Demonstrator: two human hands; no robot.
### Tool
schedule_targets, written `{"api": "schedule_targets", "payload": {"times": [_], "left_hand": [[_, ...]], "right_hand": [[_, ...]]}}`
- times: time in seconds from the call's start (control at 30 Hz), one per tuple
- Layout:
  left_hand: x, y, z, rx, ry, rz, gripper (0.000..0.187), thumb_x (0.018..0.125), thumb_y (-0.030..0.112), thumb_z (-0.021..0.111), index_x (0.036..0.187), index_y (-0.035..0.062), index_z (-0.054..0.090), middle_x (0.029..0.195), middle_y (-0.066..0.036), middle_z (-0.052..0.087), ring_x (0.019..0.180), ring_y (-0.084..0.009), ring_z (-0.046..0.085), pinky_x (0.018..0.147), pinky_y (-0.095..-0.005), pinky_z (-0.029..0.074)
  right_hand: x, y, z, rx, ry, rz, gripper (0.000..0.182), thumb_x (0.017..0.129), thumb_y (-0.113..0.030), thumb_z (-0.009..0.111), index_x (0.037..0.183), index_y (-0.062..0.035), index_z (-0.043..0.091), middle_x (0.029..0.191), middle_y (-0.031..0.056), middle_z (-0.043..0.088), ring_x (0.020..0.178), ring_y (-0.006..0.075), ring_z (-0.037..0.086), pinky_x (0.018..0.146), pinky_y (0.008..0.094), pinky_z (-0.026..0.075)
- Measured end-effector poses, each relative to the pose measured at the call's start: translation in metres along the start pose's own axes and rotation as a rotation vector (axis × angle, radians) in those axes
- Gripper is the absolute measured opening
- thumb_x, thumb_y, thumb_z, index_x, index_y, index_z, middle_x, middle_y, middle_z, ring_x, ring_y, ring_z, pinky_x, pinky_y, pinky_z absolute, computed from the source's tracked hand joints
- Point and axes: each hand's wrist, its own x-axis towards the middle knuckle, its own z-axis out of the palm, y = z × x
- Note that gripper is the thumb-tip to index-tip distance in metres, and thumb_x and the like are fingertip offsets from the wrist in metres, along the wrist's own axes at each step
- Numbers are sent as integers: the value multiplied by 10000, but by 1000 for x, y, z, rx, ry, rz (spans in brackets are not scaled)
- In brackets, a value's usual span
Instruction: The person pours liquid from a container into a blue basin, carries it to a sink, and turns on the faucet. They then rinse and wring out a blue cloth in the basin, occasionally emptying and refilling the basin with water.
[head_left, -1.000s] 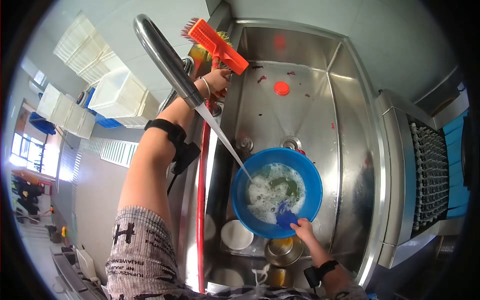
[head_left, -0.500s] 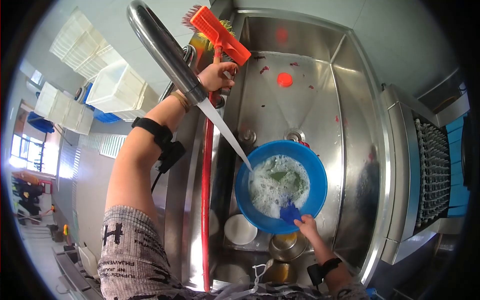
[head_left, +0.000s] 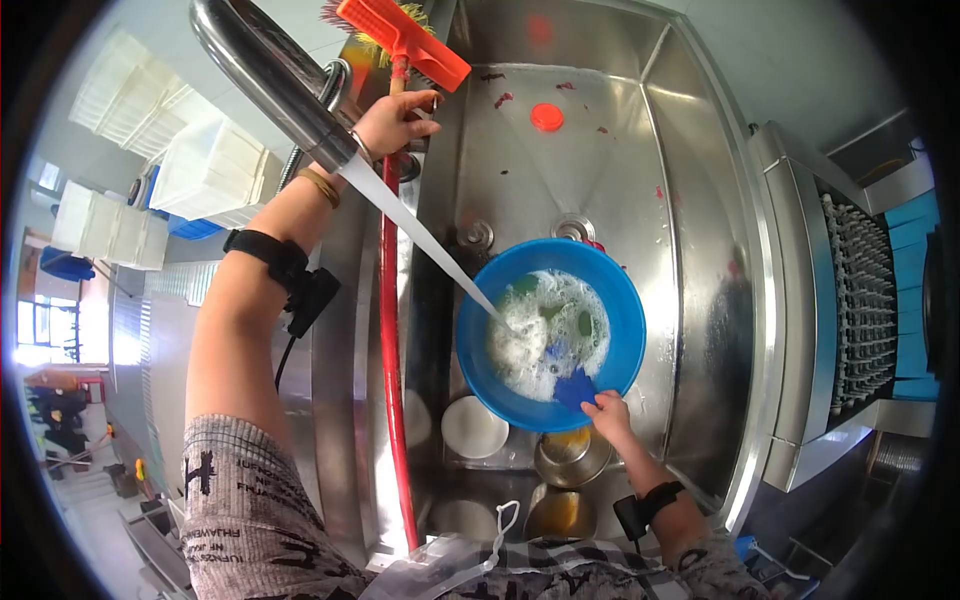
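Observation:
My left hand [head_left: 395, 122] is over the red pole [head_left: 388, 300], beside the faucet [head_left: 290, 95], with thumb and fingers apart and nothing visible between them. Water streams from the faucet into a blue basin [head_left: 632, 330] of foamy water with green shapes under the suds. At the basin's lower right rim my right hand [head_left: 607, 412] is closed on a blue tool [head_left: 574, 386], its wide end over the foam. An orange brush head [head_left: 405, 40] stands just above my left hand.
The basin sits in a steel sink [head_left: 560, 170] holding a red lid [head_left: 547, 117] and dark red scraps. A white bowl [head_left: 475, 427] and metal bowls [head_left: 572, 456] lie below the basin. White crates [head_left: 205, 165] stand at left, a rack machine [head_left: 855, 280] at right.
The whole view has shifted, so the sink and basin appear higher and slightly left. My left hand's fingers look more extended. The foam has swirled, and the blue tool remains in my right hand.

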Motion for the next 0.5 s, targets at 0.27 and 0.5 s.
{"api": "schedule_targets", "payload": {"times": [0.27, 0.5], "left_hand": [[0, 0, -1, -157, -36, -63, 386, 797, 192, 552, 1131, 23, 457, 879, -5, 540, 790, -63, 497, 732, -209, 425], [-2, 6, 2, -137, -7, -65, 412, 802, 257, 545, 1131, 23, 461, 825, 8, 513, 720, -59, 476, 687, -193, 410]], "right_hand": [[-2, 1, 2, -7, -11, 15, 266, 656, -241, 650, 688, 10, 567, 823, 141, 539, 724, 282, 524, 646, 334, 417], [-2, -3, 2, 19, -7, 7, 285, 664, -256, 642, 751, 10, 590, 833, 145, 543, 732, 282, 532, 658, 332, 423]]}}
